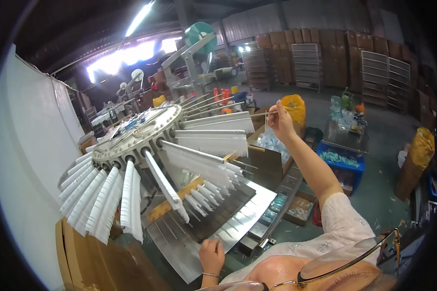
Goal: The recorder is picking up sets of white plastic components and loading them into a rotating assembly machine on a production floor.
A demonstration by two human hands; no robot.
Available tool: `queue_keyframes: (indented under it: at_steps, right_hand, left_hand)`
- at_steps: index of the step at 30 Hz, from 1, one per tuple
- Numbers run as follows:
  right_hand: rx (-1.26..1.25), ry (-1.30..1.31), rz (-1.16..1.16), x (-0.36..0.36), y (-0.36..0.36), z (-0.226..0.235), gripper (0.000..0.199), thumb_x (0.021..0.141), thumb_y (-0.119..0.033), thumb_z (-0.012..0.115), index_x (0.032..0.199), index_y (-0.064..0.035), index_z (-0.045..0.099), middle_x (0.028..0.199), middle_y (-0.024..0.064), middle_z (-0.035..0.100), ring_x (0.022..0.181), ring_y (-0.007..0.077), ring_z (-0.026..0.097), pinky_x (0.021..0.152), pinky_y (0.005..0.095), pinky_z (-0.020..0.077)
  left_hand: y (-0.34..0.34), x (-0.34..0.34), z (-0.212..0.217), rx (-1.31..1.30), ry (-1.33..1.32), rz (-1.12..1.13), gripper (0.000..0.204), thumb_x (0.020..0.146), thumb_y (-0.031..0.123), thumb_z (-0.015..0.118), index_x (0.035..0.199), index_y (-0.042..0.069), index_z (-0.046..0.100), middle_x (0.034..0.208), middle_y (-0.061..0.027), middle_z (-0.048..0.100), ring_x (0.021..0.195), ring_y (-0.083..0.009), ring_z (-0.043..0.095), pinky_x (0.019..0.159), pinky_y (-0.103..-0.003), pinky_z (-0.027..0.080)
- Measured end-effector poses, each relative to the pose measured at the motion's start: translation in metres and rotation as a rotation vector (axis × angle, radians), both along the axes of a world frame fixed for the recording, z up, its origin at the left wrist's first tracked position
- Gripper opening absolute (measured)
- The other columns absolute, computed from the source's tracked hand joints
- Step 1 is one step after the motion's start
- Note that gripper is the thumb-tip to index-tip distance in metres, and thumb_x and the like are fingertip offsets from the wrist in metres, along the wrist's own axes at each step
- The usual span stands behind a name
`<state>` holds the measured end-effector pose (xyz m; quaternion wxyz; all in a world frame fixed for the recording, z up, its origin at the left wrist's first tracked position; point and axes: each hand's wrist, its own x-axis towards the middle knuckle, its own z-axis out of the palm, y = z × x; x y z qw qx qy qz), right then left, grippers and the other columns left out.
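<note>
My right hand (280,121), raised on an outstretched arm, pinches the outer end of a thin rod (260,114). That rod sticks out of a large round metal wheel (136,133), and a white pleated sleeve (218,122) hangs on it. More white sleeves (102,203) cover several other spokes around the rim, while some spokes at the far side are bare. Low in front of me, my left hand (211,254) is closed in a loose fist beside a metal tray (177,259); its palm is hidden. Several short white pieces (206,196) stand on pins above the tray.
A brown carton (264,167) with clear plastic bags stands beyond the tray. Right of it are a blue crate (342,162), a yellow sack (294,109) and a small box (300,207) of loose pieces. A white wall (34,145) rises at the left; cardboard lies below the wheel.
</note>
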<state>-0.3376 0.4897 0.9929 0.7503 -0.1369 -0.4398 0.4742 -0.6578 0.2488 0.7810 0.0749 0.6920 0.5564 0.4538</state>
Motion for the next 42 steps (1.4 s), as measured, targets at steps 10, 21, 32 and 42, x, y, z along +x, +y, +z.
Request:
queue_keyframes:
  at_steps: [10,21,32,42]
  right_hand:
    - [-0.034,0.042,-0.034,0.038,-0.027,0.001,0.036,0.083,-0.042,0.05,0.072,-0.0079,0.051,0.056,0.0012,0.046,0.045,0.0109,0.044,0.042,0.0208,0.0337]
    - [0.011,-0.071,0.138,-0.021,-0.008,0.003,0.032,0.086,-0.036,0.048,0.076,-0.0062,0.053,0.057,0.0012,0.048,0.05,0.0104,0.046,0.048,0.0213,0.038]
    - [0.027,-0.052,0.048,-0.013,0.002,-0.005,0.03,0.086,-0.035,0.05,0.074,-0.0068,0.054,0.057,0.0007,0.049,0.049,0.0088,0.046,0.045,0.0209,0.0374]
    - [-0.025,0.104,-0.074,0.03,-0.014,-0.003,0.033,0.082,-0.039,0.055,0.071,-0.0076,0.053,0.055,0.0007,0.048,0.047,0.0098,0.046,0.042,0.0201,0.0356]
  left_hand:
    - [0.0,0.0,-0.003,-0.035,-0.044,-0.016,0.012,0.068,0.011,0.057,0.077,0.004,0.061,0.065,-0.0106,0.052,0.06,-0.0274,0.052,0.055,-0.036,0.041]
    - [-0.001,0.002,-0.003,0.027,0.028,0.024,0.013,0.068,0.012,0.057,0.078,0.005,0.062,0.067,-0.0113,0.053,0.062,-0.0286,0.052,0.057,-0.037,0.041]
    - [0.001,0.003,-0.003,0.048,0.039,0.016,0.013,0.069,0.012,0.056,0.077,0.004,0.061,0.068,-0.0114,0.053,0.063,-0.0294,0.052,0.057,-0.037,0.041]
    - [0.0,0.001,-0.004,0.014,0.032,0.015,0.011,0.069,0.011,0.056,0.076,0.004,0.061,0.068,-0.0112,0.053,0.063,-0.0292,0.052,0.057,-0.037,0.041]
